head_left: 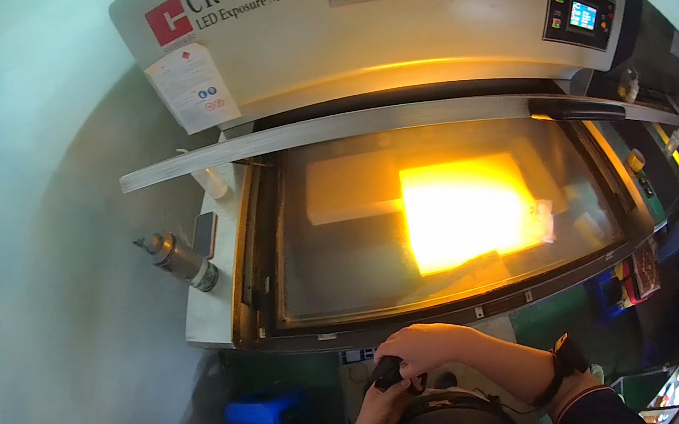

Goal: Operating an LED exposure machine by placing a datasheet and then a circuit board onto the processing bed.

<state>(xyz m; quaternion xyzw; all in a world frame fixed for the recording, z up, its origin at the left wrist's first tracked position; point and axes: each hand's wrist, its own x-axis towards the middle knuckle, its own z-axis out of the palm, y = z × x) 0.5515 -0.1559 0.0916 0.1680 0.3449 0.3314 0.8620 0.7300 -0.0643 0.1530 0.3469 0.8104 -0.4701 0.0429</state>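
Observation:
In front of my waist, just below the machine's front edge, my two hands are together around a small black object (pixel 388 371) whose kind I cannot make out. My left hand (pixel 384 402) comes in from the lower left, its fingers closed on the object from below. My right hand (pixel 421 348) reaches in from the right and curls over the object from above, hiding part of it. A black strapped device (pixel 568 353) sits on my right forearm. Beyond my hands, a large exposure machine (pixel 420 48) has a dark-framed glass bed, with a bright yellow-white lit rectangle (pixel 465 219) on it.
A metal bar (pixel 396 119) with a black handle (pixel 576 109) crosses above the bed. On the white left ledge are a grey bottle (pixel 183 261), a phone (pixel 205 235) and a white bottle (pixel 211 182). A control screen (pixel 583 15) glows at right; a blue box (pixel 265 423) sits lower left.

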